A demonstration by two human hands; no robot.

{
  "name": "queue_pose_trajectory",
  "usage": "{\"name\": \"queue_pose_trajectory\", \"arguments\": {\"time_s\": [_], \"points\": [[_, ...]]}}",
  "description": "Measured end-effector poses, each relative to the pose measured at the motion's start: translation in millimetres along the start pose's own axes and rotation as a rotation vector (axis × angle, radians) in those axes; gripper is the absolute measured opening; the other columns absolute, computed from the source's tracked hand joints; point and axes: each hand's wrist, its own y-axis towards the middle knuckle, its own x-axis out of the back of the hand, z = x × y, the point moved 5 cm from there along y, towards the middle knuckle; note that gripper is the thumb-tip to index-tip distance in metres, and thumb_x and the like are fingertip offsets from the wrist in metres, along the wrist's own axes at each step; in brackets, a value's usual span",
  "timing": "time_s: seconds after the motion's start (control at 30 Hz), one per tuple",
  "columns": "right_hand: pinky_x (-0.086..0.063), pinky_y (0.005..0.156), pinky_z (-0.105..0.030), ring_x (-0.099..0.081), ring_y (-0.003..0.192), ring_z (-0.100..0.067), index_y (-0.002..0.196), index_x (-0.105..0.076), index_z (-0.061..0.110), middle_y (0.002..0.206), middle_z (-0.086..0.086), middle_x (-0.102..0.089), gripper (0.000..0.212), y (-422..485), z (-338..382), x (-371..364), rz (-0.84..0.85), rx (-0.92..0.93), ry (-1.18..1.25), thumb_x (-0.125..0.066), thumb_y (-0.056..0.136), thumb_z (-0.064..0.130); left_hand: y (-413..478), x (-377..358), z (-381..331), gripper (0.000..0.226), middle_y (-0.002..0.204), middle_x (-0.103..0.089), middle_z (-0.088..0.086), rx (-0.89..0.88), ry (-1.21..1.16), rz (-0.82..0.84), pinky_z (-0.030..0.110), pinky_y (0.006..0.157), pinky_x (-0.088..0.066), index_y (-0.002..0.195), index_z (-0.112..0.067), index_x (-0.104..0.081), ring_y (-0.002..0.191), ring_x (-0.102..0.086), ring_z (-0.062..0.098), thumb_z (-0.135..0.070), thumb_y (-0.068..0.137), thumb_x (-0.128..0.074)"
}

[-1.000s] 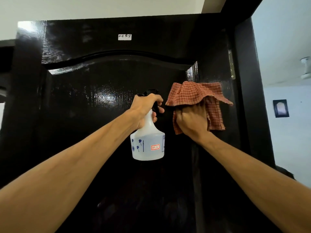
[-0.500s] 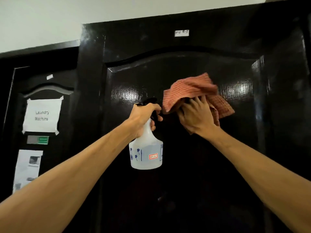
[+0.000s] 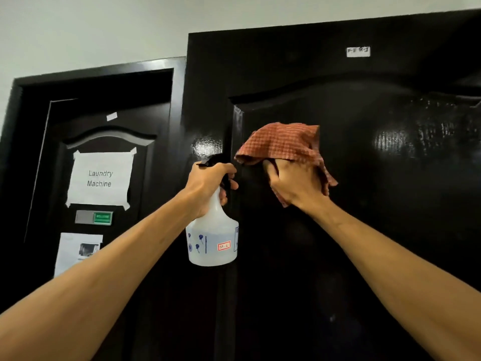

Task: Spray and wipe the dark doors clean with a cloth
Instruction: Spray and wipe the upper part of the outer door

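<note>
Black gloss paint covers most of the head view: a tall black panelled door [image 3: 364,230] stands straight ahead, with a small white label [image 3: 358,51] near its top. The right hand [image 3: 296,183] holds a red-and-white checked cloth [image 3: 283,142] against the upper left part of this door's raised panel. Its fingers are tucked up into the cloth's fold and its thumb curls at the fold's left edge; the fingertips are hidden. Just left of it, the left hand [image 3: 208,181] is wrapped round the neck of a translucent white plastic spray bottle [image 3: 212,238]. The bottle hangs upright in front of the door's left stile. Further left is a second black door [image 3: 109,126], set back in its frame. It bears a taped white paper sign [image 3: 100,178] reading "Laundry Machine", a grey-and-green plate [image 3: 94,218] and a printed sheet [image 3: 78,252]. A pale wall [image 3: 104,27] runs above both doors.
</note>
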Motion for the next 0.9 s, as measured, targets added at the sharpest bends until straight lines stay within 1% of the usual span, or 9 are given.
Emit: {"name": "queue_pose_trajectory", "arguments": {"time_s": [0.07,0.2,0.27,0.33,0.47,0.6,0.73,0.83,0.9], "points": [[-0.047,0.094,-0.043,-0.063,0.102,-0.031,0.106,-0.07,0.019,0.108,-0.008,-0.07,0.031,-3,18,-13,0.033,-0.041,-0.014,-0.048,0.099,0.04,4,24,0,0.012,0.074,-0.071,0.02,-0.014,-0.01,-0.03,0.027,0.042,-0.038,0.09,0.0,-0.069,0.039,-0.039,0.019,-0.011,0.093,-0.067],[-0.037,0.112,-0.05,-0.056,0.122,-0.035,0.121,-0.07,0.013,0.126,-0.013,-0.067,0.037,-11,59,-36,0.058,0.342,-0.046,-0.056,0.096,0.036,8,63,5,0.011,0.073,-0.07,0.02,-0.015,-0.007,-0.082,0.025,0.041,-0.037,0.089,0.001,-0.068,0.04,-0.039,0.021,-0.01,0.093,-0.066],[-0.029,0.118,-0.052,-0.049,0.131,-0.038,0.13,-0.064,0.01,0.136,-0.018,-0.06,0.04,20,61,-31,0.037,0.257,-0.049,-0.054,0.097,0.03,10,83,6,0.009,0.076,-0.071,0.022,-0.009,-0.007,-0.096,0.026,0.042,-0.038,0.09,0.002,-0.066,0.04,-0.039,0.021,-0.007,0.091,-0.065],[-0.026,0.118,-0.055,-0.046,0.133,-0.039,0.133,-0.061,0.017,0.14,-0.017,-0.057,0.04,35,75,-34,0.056,0.156,-0.111,-0.049,0.097,0.029,11,95,7,0.01,0.078,-0.072,0.021,-0.004,0.002,-0.106,0.027,0.043,-0.04,0.093,0.002,-0.066,0.041,-0.041,0.02,-0.007,0.091,-0.065],[-0.043,0.105,-0.05,-0.06,0.115,-0.037,0.114,-0.071,0.018,0.12,-0.012,-0.068,0.03,28,122,-71,0.173,0.456,-0.018,-0.049,0.096,0.027,14,127,8,0.015,0.073,-0.073,0.017,-0.027,0.026,-0.16,0.025,0.043,-0.041,0.086,0.001,-0.069,0.039,-0.042,0.019,-0.012,0.092,-0.065],[-0.043,0.106,-0.041,-0.059,0.117,-0.034,0.116,-0.068,0.014,0.121,-0.013,-0.067,0.035,66,130,-64,0.132,0.158,0.089,-0.044,0.101,0.037,14,153,7,0.01,0.084,-0.076,0.021,-0.014,0.034,-0.2,0.026,0.046,-0.043,0.089,-0.004,-0.068,0.038,-0.044,0.017,-0.012,0.092,-0.066],[-0.023,0.122,-0.046,-0.041,0.14,-0.032,0.136,-0.061,0.017,0.145,-0.01,-0.056,0.046,48,165,-80,0.214,0.518,0.061,-0.046,0.101,0.042,6,169,1,0.009,0.082,-0.074,0.018,-0.02,0.071,-0.241,0.023,0.042,-0.044,0.099,-0.005,-0.066,0.044,-0.045,0.017,-0.013,0.095,-0.066],[-0.037,0.106,-0.041,-0.053,0.125,-0.031,0.114,-0.07,0.009,0.124,-0.012,-0.066,0.039,73,154,-69,0.205,0.295,0.117,-0.044,0.104,0.037,-3,171,-2,0.008,0.082,-0.074,0.015,-0.013,0.094,-0.265,0.024,0.045,-0.045,0.096,-0.007,-0.066,0.049,-0.045,0.019,-0.015,0.096,-0.065],[-0.029,0.114,-0.043,-0.054,0.122,-0.031,0.115,-0.068,0.015,0.123,-0.009,-0.066,0.036,48,163,-70,0.175,0.244,0.068,-0.043,0.103,0.037,-9,169,-2,0.009,0.083,-0.074,0.016,0.0,0.085,-0.266,0.027,0.05,-0.045,0.095,-0.006,-0.067,0.05,-0.045,0.019,-0.016,0.096,-0.065]]}}
